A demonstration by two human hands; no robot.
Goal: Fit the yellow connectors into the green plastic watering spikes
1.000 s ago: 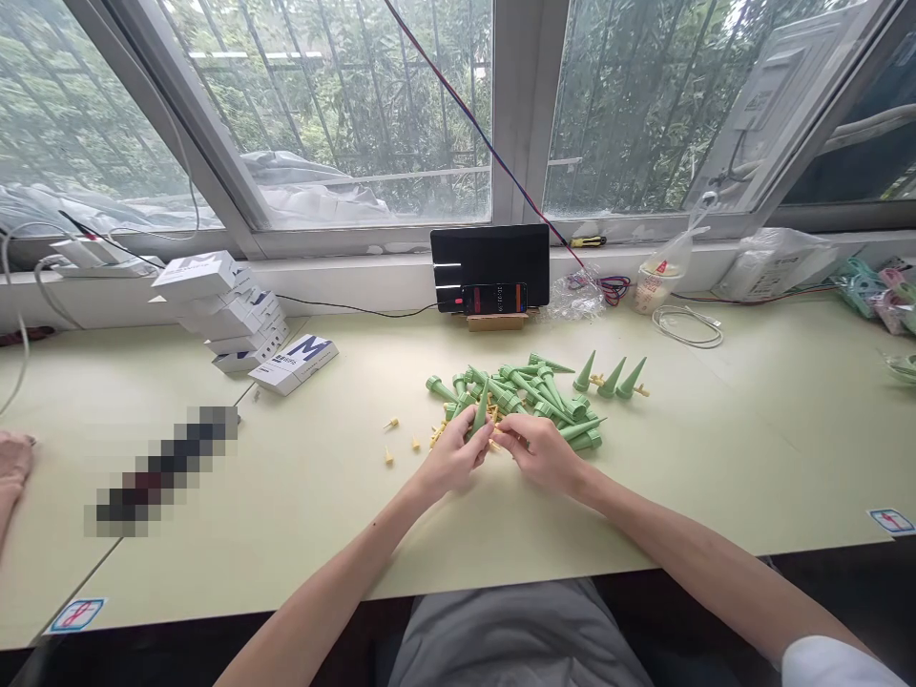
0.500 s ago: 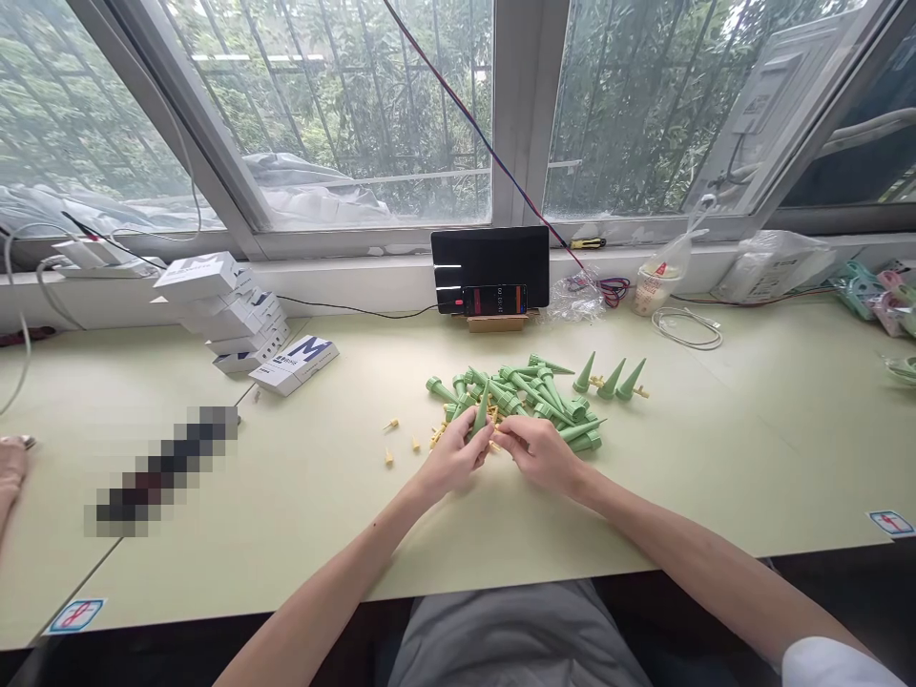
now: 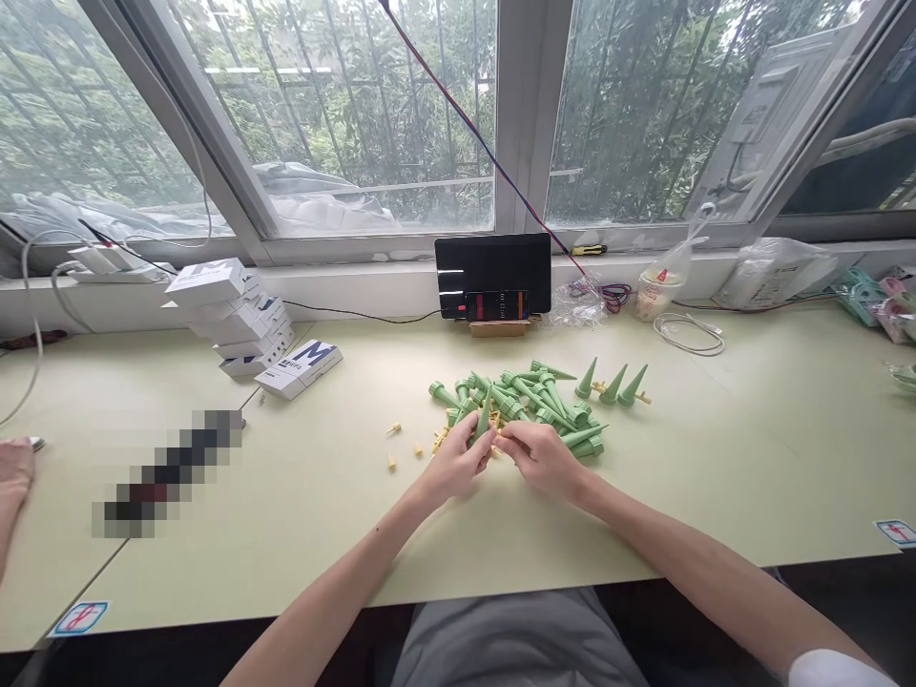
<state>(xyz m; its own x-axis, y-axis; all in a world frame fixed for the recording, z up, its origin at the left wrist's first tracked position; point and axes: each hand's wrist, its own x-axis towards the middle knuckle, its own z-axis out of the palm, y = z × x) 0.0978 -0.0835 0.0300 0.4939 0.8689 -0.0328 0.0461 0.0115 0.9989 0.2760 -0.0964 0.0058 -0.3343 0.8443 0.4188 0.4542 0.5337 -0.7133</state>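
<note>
My left hand (image 3: 458,456) is closed around a green watering spike (image 3: 484,412), its tip pointing up. My right hand (image 3: 538,454) is just to its right, thumb and finger pinched on a small yellow valve (image 3: 499,436), mostly covered by the fingertips. Behind both hands lies a heap of green spikes (image 3: 548,393) with yellow valves among them. Several loose yellow valves (image 3: 391,463) rest left of my left hand. To the right of the heap, three green spikes (image 3: 612,385) stand upright with yellow pieces at their bases.
White boxes (image 3: 243,320) are stacked at the left, with one box (image 3: 299,369) lying beside them. A phone (image 3: 496,305) leans on a black panel (image 3: 493,262) at the back. A bagged cup (image 3: 656,289) and a coiled cable (image 3: 688,336) sit at the right. Another person's hand (image 3: 14,472) is at the left edge.
The whole view has shifted slightly. My right hand has drawn a little away from the spike in my left hand, and a narrow gap shows between the hands.
</note>
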